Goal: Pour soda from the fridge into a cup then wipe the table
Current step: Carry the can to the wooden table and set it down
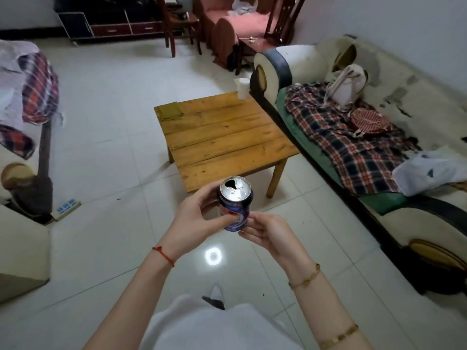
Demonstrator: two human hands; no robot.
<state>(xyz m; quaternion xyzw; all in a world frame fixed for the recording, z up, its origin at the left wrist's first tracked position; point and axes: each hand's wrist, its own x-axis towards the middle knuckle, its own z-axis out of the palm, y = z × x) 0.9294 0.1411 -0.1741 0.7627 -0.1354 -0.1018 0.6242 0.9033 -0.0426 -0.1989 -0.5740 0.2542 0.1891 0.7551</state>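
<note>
Soda can (235, 203): blue, upright, held over the tiled floor in front of our body, short of the worktop. Its top shows a dark opening, so we judge it already opened; how full it is we cannot tell.

Left hand (193, 218): fingers and thumb curled round the can's left side, gripping it.

Right hand (267, 232): just beside the can's lower right; fingers loosely curled, tips at or close to the can wall. We cannot tell whether it grips the can or merely steadies it.

Wrists: a red cord on the left, gold-coloured bracelets on the right forearm.

Worktop (227, 145): a low wooden plank table, a step beyond the can, standing against the sofa (417, 223).

Cloth (169, 110): olive-yellow, folded, lying flat on the far left corner of the worktop.

Cup (243, 88): white, at the far right corner of the worktop, beside the sofa's arm; whether it stands fully on the planks or at the very edge we cannot make out. Its contents are hidden from us.

Sofa load: plaid fabric, a pale bag, a white plastic bag.

Far end: chairs, a pink armchair and a dark cabinet against the wall.

Task status, as we judge it: the can is fetched and opened; carrying it to the cup, pouring, and wiping the worktop with the cloth are left to do. The planks look dry and unmarked from here.
</note>
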